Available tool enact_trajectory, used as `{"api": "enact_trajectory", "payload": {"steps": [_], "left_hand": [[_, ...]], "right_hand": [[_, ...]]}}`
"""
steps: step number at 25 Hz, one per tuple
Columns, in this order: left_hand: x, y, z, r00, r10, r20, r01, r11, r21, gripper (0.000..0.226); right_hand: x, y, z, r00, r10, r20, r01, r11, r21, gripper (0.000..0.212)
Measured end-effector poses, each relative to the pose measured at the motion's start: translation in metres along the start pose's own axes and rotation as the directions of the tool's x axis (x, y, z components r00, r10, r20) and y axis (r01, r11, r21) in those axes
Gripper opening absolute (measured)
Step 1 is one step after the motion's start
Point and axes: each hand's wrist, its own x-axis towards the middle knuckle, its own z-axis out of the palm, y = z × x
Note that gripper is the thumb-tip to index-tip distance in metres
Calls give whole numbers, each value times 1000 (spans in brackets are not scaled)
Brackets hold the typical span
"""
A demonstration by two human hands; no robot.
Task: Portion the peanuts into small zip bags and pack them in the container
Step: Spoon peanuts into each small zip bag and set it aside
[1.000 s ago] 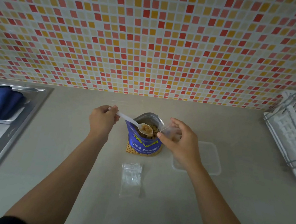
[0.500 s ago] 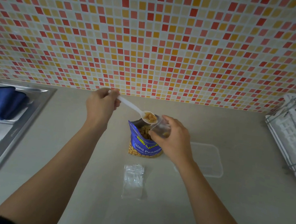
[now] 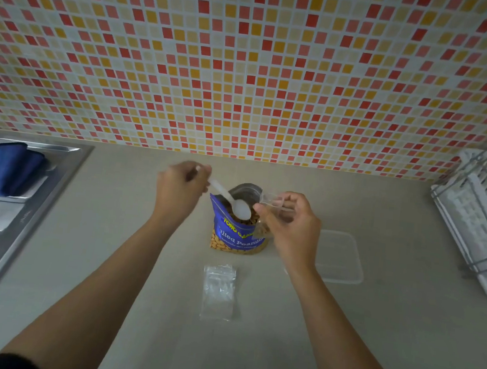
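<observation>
Two hands are working over one peanut bag (image 3: pixel 235 237), which is standing upright and open on the counter (image 3: pixel 402 321). Left hand (image 3: pixel 180 191) is gripping the handle of a white spoon (image 3: pixel 229 198), its long axis running upper left to lower right, with the bowl over the mouth and pointing at the small zip bag (image 3: pixel 270 205). Right hand (image 3: pixel 291 228) is pinching that bag's rim just beside the mouth, likely so spills are dropping back in. Clear container (image 3: pixel 343 255) is waiting at right.

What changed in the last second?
The spoon in the left hand rose loaded from the peanut bag, met the zip bag pinched in the right hand, and is back over the peanut bag, looking empty; peanuts show in the zip bag. Both grips, the spare bags and the container stayed as they were.
</observation>
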Motion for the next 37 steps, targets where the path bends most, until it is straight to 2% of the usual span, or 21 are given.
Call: {"api": "enact_trajectory", "payload": {"steps": [2, 4, 5, 7, 8, 9, 10, 12, 15, 18, 20, 21, 23, 26, 30, 33, 37], "left_hand": [[-4, -14, 12, 994, -81, 72, 75, 993, 92, 22], [-11, -19, 14, 993, -112, 30, 103, 972, 212, 43], [-18, -19, 14, 998, -63, -26, 67, 968, 240, 52], [-42, -10, 16, 983, 141, -121, -119, 977, 177, 45], [-56, -7, 21, 977, 199, -81, -190, 976, 105, 35], [-72, -4, 29, 979, 198, 37, -199, 980, 21, 28], [-86, 1, 38, 969, 147, 198, -135, 988, -72, 24], [-109, 7, 62, 889, 34, 457, 96, 962, -258, 20], [-125, 8, 97, 866, -6, 500, 239, 884, -402, 12], [-141, 7, 130, 839, -66, 540, 335, 845, -417, 11], [-156, 3, 149, 804, -100, 587, 385, 839, -385, 8], [-166, 0, 159, 777, -116, 618, 407, 842, -354, 9], [-186, -11, 178, 727, -151, 670, 431, 860, -274, 13], [-212, -30, 203, 704, -237, 669, 432, 891, -139, 12], [-224, -37, 230, 760, -304, 574, 362, 932, 15, 8], [-225, -38, 239, 815, -294, 498, 275, 955, 113, 8], [-225, -36, 238, 854, -240, 461, 175, 968, 180, 15]], "right_hand": [[0, 1, -7, 1000, 3, -12, -3, 1000, -7, 47], [-1, 0, -15, 1000, 3, -27, -3, 1000, 8, 44], [-2, -2, -20, 999, 0, -39, 1, 1000, 22, 43], [-5, -5, -29, 998, -8, -61, 11, 999, 49, 40], [-6, -6, -34, 998, -7, -66, 10, 998, 59, 39], [-9, -5, -38, 998, -2, -70, 7, 998, 69, 39], [-12, -5, -41, 997, 7, -73, -1, 997, 83, 40], [-17, -1, -48, 996, 43, -77, -36, 995, 92, 38], [-18, 18, -71, 984, 175, -35, -167, 974, 153, 32], [-25, 55, -111, 959, 273, 81, -282, 948, 146, 19], [-39, 79, -136, 954, 278, 113, -291, 950, 114, 8], [-48, 91, -147, 950, 298, 95, -307, 946, 99, 13], [-65, 114, -165, 931, 363, 29, -364, 927, 84, 20], [-87, 147, -177, 903, 421, -82, -420, 907, 28, 13], [-91, 175, -175, 912, 371, -174, -399, 901, -172, 13], [-85, 185, -171, 926, 336, -171, -373, 881, -291, 14], [-82, 185, -171, 937, 321, -135, -348, 868, -355, 18]]}}
